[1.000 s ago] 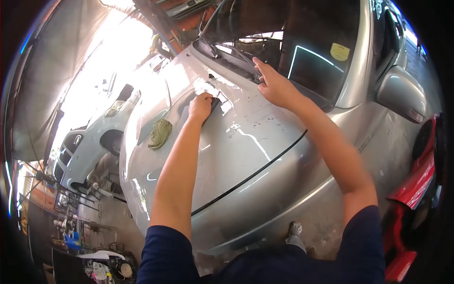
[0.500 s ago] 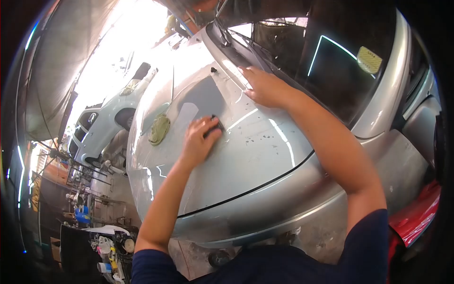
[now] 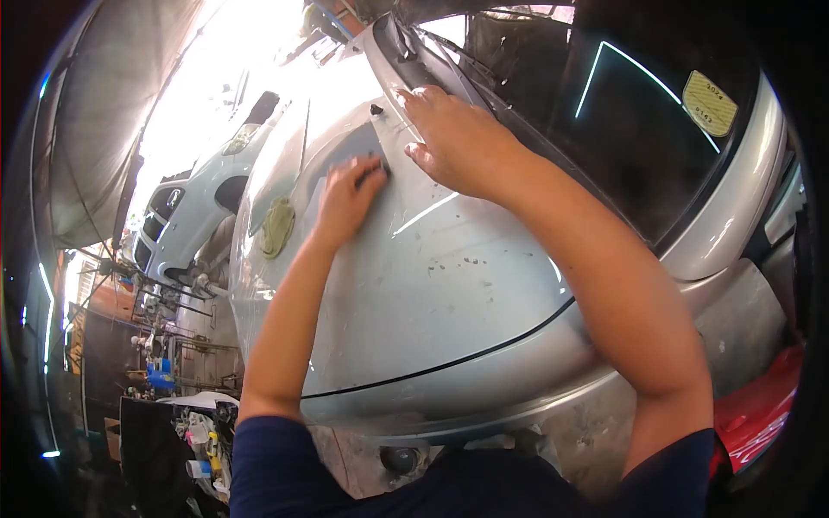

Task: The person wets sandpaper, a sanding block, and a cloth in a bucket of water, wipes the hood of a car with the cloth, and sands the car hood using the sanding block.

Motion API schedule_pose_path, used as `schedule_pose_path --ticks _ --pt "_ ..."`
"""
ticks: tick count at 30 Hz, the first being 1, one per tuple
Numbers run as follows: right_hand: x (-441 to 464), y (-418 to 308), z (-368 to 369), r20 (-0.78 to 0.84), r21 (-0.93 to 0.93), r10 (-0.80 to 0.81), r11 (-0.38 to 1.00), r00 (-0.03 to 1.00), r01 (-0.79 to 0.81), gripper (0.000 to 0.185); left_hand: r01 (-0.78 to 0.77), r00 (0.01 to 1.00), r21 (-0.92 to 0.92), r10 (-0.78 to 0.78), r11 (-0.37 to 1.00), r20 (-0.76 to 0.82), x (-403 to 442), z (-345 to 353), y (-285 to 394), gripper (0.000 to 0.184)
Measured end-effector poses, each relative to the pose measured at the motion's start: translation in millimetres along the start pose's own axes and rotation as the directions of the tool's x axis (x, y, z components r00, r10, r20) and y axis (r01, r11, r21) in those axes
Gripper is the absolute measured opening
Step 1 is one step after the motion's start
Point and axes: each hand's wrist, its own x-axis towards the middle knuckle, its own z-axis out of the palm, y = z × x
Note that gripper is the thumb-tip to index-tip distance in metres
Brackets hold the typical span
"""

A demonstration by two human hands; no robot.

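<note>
A silver car hood point(image 3: 406, 319) spreads out below me, with a few dark flecks and chips on its paint. My left hand point(image 3: 348, 194) is closed around a small dark block point(image 3: 383, 166), mostly hidden by the fingers and pressed to the hood. It lies over the near part of a flat dark grey patch point(image 3: 350, 142). My right hand point(image 3: 453, 138) rests by the hood's rear edge near the windshield, fingers stretched out, holding nothing. Left of the patch lies a crumpled green cloth point(image 3: 278, 227). A small black nub point(image 3: 376, 110) sticks up beyond the patch.
The windshield point(image 3: 639, 129) with a yellow sticker point(image 3: 710, 103) rises at the right. Another light-coloured car point(image 3: 199, 207) stands at the left. Cluttered items point(image 3: 203, 449) sit at lower left, and a red panel point(image 3: 760, 410) is at lower right.
My left hand has slid the dark block farther up the hood, over the grey patch. My right hand has shifted left and up along the rear edge. The view has shifted slightly.
</note>
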Motion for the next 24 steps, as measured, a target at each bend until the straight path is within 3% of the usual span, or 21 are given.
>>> schedule_pose_path --ticks 4,8,11,14,15,17,20,23,24 --pt "-7.3 2.4 6.1 -0.058 -0.025 0.001 1.000 0.998 -0.003 0.048 0.237 0.971 -0.108 -0.230 0.965 0.072 71.9 6.1 -14.0 0.042" --pt "-3.8 -0.2 0.5 -0.026 -0.001 0.002 1.000 1.000 -0.002 0.046 -0.112 0.994 0.035 0.111 0.993 0.013 -18.8 -8.6 20.6 0.043" --pt "3.4 2.8 3.2 -0.032 -0.026 -0.028 0.999 0.999 0.027 0.045 -0.064 0.997 -0.120 0.068 0.991 0.025 -37.7 -9.3 28.3 0.041" --pt "-0.7 4.5 8.3 -0.050 -0.025 -0.023 0.999 0.998 0.022 0.042 0.183 0.982 -0.197 -0.168 0.963 0.092 32.7 8.0 -17.4 0.038" --pt "-2.9 4.7 10.4 -0.053 -0.028 -0.025 0.999 0.998 0.023 0.042 0.186 0.982 -0.144 -0.177 0.972 0.072 30.9 5.3 -9.7 0.038" --pt "-4.1 8.3 13.2 -0.065 -0.035 -0.031 0.999 0.997 0.028 0.042 0.189 0.982 -0.033 -0.189 0.981 0.027 35.1 1.9 8.0 0.036" --pt "-0.1 8.3 11.1 -0.066 -0.003 -0.064 0.998 0.996 0.064 0.043 -0.082 0.996 -0.055 0.079 0.995 -0.051 -46.3 -10.7 47.5 0.036" --pt "0.9 4.7 9.7 -0.043 0.019 -0.054 0.998 0.998 0.055 0.044 -0.148 0.989 -0.073 0.146 0.986 -0.034 -46.9 -15.6 48.4 0.034" --pt "-0.8 4.1 10.5 -0.046 0.007 -0.042 0.999 0.998 0.043 0.042 -0.083 0.996 -0.087 0.081 0.993 -0.025 -26.0 -11.2 30.9 0.033"
